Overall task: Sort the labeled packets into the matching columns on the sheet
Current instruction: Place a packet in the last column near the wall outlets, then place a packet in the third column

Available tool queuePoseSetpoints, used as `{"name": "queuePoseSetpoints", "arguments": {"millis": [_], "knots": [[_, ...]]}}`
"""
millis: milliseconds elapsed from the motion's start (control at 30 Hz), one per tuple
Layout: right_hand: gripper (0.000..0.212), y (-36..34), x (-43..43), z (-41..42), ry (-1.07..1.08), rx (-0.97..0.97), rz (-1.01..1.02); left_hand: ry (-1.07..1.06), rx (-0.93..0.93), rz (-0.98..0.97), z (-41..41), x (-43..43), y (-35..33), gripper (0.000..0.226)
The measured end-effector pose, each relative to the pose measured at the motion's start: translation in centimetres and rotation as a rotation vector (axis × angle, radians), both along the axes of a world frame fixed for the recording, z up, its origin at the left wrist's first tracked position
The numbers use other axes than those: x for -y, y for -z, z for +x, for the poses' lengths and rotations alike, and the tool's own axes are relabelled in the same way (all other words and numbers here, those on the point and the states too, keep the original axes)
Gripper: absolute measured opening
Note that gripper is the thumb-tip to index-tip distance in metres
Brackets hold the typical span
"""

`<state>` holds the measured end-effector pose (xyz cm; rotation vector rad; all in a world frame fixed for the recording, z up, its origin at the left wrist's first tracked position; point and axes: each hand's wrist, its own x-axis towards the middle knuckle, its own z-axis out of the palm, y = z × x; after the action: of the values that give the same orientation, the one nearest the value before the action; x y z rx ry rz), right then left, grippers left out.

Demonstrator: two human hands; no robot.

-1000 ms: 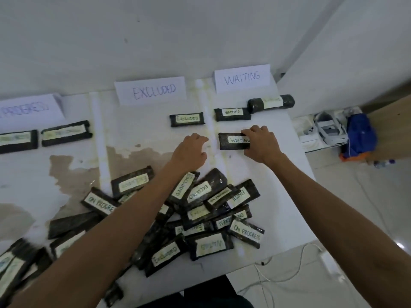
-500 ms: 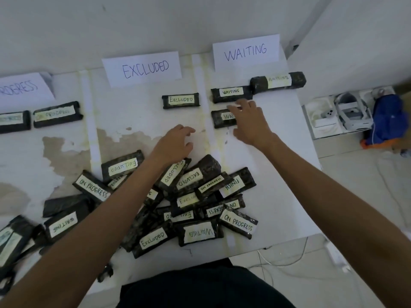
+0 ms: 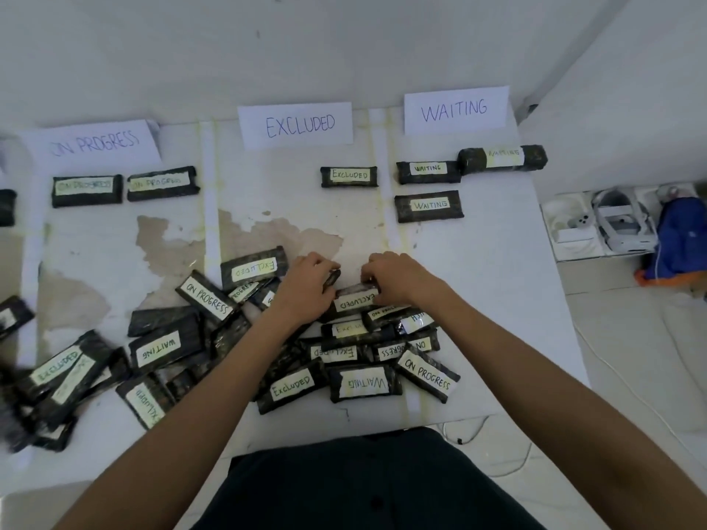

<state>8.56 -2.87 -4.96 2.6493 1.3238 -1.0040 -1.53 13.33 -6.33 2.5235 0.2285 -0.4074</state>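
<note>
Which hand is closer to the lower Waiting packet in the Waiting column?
Right. The right hand is just below the lower Waiting packet, a little to its left; the left hand is much farther left.

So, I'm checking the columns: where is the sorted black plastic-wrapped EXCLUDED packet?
Head view, centre: the black plastic-wrapped EXCLUDED packet lies below the white EXCLUDED paper sign, just left of the nearest black WAITING packet.

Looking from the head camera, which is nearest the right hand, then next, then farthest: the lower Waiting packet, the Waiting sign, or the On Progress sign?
1. lower Waiting packet, just beyond the right hand.
2. Waiting sign, at the back on the right.
3. On Progress sign, far back on the left.
</note>
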Motion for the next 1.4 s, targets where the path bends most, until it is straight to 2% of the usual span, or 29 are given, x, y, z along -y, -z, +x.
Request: {"name": "queuePoseSetpoints", "arguments": {"millis": [233,467,600,667,800,867,933,1000,1067,1133,1300,1400], "knots": [[0.020,-3.0,2.3,2.9,0.275,-0.099,0.026,-0.199,0.072,-0.107,-0.6,-1.5,-1.5,0.040],[0.022,-3.5,0.6,2.1,0.678,-0.412,0.297,-0.422,-0.055,-0.438,0.7,-0.4,-3.9,0.045],[0.026,-2.5,-2.6,0.4,0.809,-0.408,0.389,-0.587,-0.080,-0.605,2.0,0.1,-4.2,0.043],[0.027,-1.8,-4.2,-0.3,0.871,-0.430,0.437,-0.650,-0.093,-0.682,2.3,-0.4,-3.8,0.051],[0.024,-1.5,-6.8,-0.5,0.930,-0.428,0.514,-0.728,-0.060,-0.718,3.3,-1.8,-3.0,0.060],[0.025,-1.8,-7.9,-0.2,0.873,-0.443,0.549,-0.728,-0.038,-0.628,4.3,-2.8,-3.0,0.054],[0.030,-2.1,-8.6,0.3,0.795,-0.473,0.567,-0.670,0.004,-0.488,5.2,-4.1,-2.9,0.030],[0.039,-2.1,-8.9,1.0,0.731,-0.460,0.548,-0.612,0.057,-0.410,6.2,-5.8,-2.6,0.020],[0.044,-1.9,-8.7,1.6,0.658,-0.398,0.506,-0.527,0.068,-0.313,7.4,-7.5,-2.4,0.022],[0.040,-1.4,-8.2,2.0,0.595,-0.371,0.464,-0.405,0.064,-0.138,8.9,-9.0,-1.9,0.028],[0.034,0.2,-6.7,2.3,0.485,-0.365,0.381,-0.128,0.148,0.270,11.9,-11.8,-0.2,0.052],[0.037,1.0,-6.1,2.2,0.436,-0.362,0.344,0.028,0.121,0.422,13.6,-13.1,1.0,0.061]]}}
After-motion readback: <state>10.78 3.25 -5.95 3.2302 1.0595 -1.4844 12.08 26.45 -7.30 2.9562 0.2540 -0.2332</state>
